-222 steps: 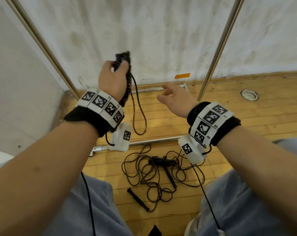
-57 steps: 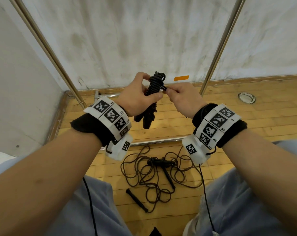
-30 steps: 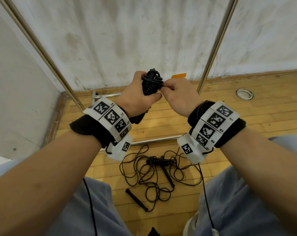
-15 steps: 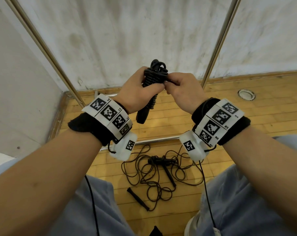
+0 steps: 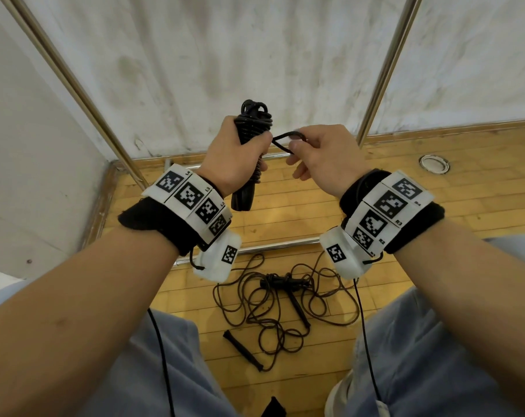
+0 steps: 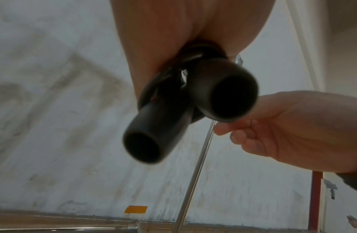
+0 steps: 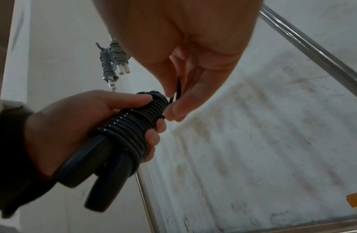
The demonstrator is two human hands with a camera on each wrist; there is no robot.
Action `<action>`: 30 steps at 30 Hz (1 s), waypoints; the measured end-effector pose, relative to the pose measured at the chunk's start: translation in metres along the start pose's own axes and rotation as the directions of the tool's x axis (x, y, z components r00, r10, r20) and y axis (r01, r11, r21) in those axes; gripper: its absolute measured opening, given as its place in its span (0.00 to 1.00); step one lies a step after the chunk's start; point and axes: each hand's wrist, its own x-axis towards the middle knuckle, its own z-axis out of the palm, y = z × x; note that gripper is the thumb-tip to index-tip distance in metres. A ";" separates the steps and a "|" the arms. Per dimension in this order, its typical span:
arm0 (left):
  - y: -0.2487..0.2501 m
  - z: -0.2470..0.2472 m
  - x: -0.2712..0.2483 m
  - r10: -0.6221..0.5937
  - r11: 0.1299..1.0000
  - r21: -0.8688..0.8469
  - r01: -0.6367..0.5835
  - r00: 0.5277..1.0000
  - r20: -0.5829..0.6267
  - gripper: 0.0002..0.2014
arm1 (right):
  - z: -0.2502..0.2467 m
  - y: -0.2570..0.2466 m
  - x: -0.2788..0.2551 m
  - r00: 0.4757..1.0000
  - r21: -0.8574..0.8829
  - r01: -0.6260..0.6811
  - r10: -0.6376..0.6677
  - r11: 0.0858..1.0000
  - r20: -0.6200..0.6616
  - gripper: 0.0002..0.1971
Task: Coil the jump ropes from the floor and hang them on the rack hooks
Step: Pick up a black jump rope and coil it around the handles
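Gripping one coiled black jump rope (image 5: 253, 127) in my left hand (image 5: 235, 158), cord wound round its two handles, I pinch one loose loop (image 5: 286, 139) with my right hand (image 5: 318, 155). Tangled black rope (image 5: 273, 299) lies on the wooden floor (image 5: 405, 188); two grey-wound bundles (image 7: 111, 58) hang above.

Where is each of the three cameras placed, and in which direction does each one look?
Head: on the head, looking forward and down at the left hand, right hand, both forearms, the loose ropes on the floor.
Left wrist: under the left hand, looking up along it at the two handle ends, with right-hand fingers beside them.
Right wrist: under the right hand, looking up at its pinch on the rope loop.
Shared: the coiled rope and the rack pole.
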 end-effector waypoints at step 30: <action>-0.003 0.012 -0.008 0.198 0.936 0.300 -0.183 0.980 -0.019 0.12 | 0.015 -0.010 -0.006 0.999 0.218 -0.002 0.010 0.976 -0.036 0.09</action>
